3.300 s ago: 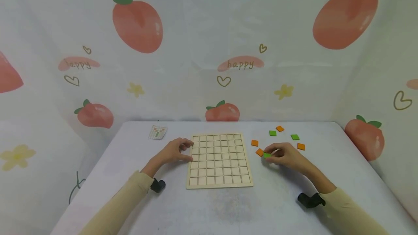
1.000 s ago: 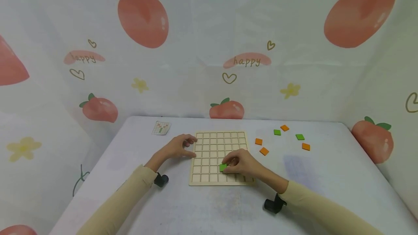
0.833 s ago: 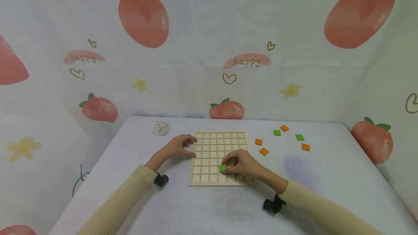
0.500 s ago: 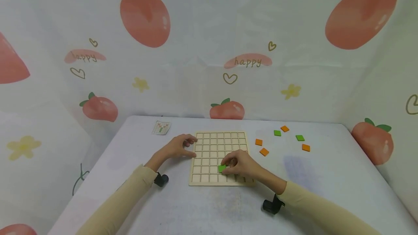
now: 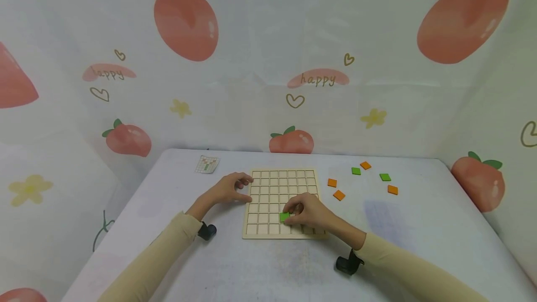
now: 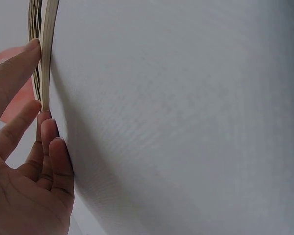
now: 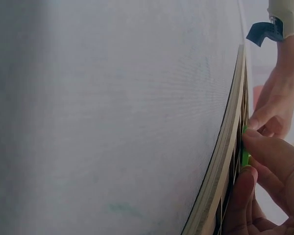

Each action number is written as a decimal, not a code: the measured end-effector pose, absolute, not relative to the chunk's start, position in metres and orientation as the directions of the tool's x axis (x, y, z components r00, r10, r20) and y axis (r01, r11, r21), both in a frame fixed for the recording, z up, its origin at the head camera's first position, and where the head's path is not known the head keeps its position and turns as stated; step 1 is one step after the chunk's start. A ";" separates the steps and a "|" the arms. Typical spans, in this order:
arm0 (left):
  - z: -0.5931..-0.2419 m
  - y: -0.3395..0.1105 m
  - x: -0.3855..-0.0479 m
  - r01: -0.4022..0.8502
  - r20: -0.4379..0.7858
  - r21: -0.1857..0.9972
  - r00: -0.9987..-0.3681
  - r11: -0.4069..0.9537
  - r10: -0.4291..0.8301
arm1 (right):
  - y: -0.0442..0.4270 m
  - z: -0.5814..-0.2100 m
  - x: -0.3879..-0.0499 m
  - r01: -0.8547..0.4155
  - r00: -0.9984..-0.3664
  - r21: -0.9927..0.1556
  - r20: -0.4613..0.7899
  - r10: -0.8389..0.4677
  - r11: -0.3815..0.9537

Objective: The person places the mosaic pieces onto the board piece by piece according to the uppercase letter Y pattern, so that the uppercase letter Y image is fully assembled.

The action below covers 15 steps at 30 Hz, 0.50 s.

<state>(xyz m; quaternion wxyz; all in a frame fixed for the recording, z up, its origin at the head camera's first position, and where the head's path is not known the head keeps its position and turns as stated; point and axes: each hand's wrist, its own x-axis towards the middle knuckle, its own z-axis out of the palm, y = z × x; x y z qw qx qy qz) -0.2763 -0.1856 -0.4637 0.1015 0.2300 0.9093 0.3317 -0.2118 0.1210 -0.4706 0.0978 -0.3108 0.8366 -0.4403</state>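
While right fingers (image 5: pixel 292 201) pinch a green tile (image 5: pixel 284 217), left fingers (image 6: pixel 14 128) touch the board (image 5: pixel 269 185); these are parted.

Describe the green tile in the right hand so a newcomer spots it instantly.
On the white table, find the wooden grid board. At its near half, the right hand pinches a square green tile. Unlike the two green tiles lying farther right, it alone is held.

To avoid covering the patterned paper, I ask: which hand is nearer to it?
Left. The left hand touches the left edge of the board, in front and right of the patterned paper; the right hand pinches a green tile farther right.
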 end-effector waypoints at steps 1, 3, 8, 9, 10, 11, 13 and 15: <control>-0.464 -0.186 -0.277 0.349 -0.034 0.648 -0.874 0.676 0.484 | 0.121 -0.471 -0.212 -0.436 -0.787 -0.796 0.110 -0.607 0.421; -0.465 -0.186 -0.277 0.345 -0.039 0.647 -0.876 0.680 0.481 | 0.120 -0.471 -0.212 -0.438 -0.787 -0.792 0.108 -0.608 0.426; -0.467 -0.186 -0.277 0.329 -0.050 0.651 -0.880 0.684 0.471 | 0.120 -0.470 -0.212 -0.437 -0.786 -0.789 0.101 -0.610 0.432; -0.467 -0.186 -0.277 0.329 -0.050 0.651 -0.881 0.684 0.471 | 0.120 -0.470 -0.212 -0.437 -0.784 -0.790 0.101 -0.612 0.430; -0.466 -0.186 -0.277 0.329 -0.049 0.651 -0.881 0.684 0.471 | 0.121 -0.469 -0.212 -0.435 -0.783 -0.793 0.100 -0.614 0.426; -0.466 -0.186 -0.277 0.330 -0.048 0.651 -0.881 0.683 0.472 | 0.121 -0.469 -0.212 -0.434 -0.782 -0.797 0.101 -0.616 0.421; -0.466 -0.185 -0.277 0.331 -0.047 0.652 -0.880 0.682 0.472 | 0.122 -0.469 -0.213 -0.431 -0.777 -0.806 0.102 -0.622 0.406; -0.466 -0.185 -0.277 0.335 -0.044 0.649 -0.880 0.683 0.474 | 0.124 -0.470 -0.214 -0.425 -0.770 -0.820 0.105 -0.629 0.384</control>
